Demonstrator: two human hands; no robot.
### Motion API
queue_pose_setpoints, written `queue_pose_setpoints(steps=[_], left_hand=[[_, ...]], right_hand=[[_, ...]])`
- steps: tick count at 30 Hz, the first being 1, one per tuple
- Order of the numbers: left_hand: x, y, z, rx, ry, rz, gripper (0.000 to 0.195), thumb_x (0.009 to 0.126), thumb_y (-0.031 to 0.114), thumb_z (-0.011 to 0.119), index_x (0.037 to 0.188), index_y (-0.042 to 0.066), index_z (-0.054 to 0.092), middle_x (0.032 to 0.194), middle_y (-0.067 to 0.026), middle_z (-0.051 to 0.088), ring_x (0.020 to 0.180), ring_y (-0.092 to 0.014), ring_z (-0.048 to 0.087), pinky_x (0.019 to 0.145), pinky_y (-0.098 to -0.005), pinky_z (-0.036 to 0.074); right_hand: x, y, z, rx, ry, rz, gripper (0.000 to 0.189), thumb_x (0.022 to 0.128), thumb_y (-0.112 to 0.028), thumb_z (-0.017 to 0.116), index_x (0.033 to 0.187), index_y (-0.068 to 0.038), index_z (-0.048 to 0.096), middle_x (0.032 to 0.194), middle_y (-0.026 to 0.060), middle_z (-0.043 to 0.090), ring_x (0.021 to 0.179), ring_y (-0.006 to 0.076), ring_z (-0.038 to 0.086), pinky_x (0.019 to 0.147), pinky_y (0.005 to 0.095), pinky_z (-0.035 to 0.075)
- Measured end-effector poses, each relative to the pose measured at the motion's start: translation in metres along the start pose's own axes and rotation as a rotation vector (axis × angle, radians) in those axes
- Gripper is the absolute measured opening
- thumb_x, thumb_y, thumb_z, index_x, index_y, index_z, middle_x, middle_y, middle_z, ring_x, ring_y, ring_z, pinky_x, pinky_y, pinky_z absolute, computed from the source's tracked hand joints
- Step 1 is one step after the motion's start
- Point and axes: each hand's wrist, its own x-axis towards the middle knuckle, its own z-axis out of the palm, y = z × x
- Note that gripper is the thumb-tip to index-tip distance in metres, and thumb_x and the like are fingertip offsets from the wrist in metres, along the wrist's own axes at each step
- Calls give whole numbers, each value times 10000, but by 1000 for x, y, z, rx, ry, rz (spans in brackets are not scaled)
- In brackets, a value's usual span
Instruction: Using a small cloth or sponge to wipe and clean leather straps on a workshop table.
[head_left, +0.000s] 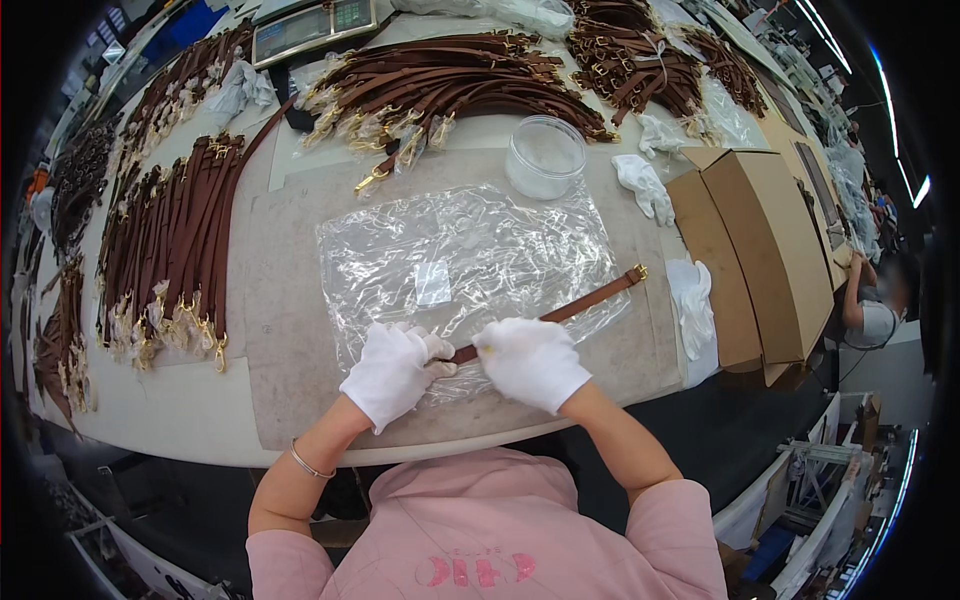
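Note:
A brown leather strap (592, 299) with a brass-coloured buckle at its far end slants across a clear plastic bag (480, 232). My left hand (396, 369), in a white glove, pinches the strap's near end between thumb and fingers. Just right of it, my right hand (529, 361), also white-gloved, is closed around the strap, covering part of its length. The bag lies flat on a grey mat (289, 300), and a small pale square (433, 283) shows on it, left of the strap.
Brown straps with brass snap hooks (172, 240) lie on the left; more strap piles (450, 75) lie at the back. A round clear tub (545, 161), a white glove (643, 187) and a cardboard box (757, 247) stand rightward. A scale (311, 30) sits behind. Another person (874, 304) is at far right.

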Motion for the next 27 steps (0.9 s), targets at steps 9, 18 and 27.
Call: queue_pose_setpoints(steps=[9,18,27], left_hand=[[54,51,-14,214,-157,-29,335,819,382,667,993,97,681,852,-110,665,842,-296,602,753,-376,431],[84,61,25,289,-128,-35,321,803,358,652,718,49,633,724,-151,640,752,-310,629,673,-421,433],[7,38,-13,221,208,-83,299,818,340,659,699,73,597,599,-121,567,595,-303,557,605,-420,416]], right_hand=[[-17,128,-30,360,224,521,258,844,-278,623,1013,-95,689,827,120,696,794,278,668,711,343,504],[-17,111,-44,144,134,499,272,884,-316,548,1049,-146,682,985,143,686,904,311,657,824,415,495],[-20,92,-58,266,263,290,239,859,-297,581,990,-132,693,918,146,689,872,312,661,793,409,503]])
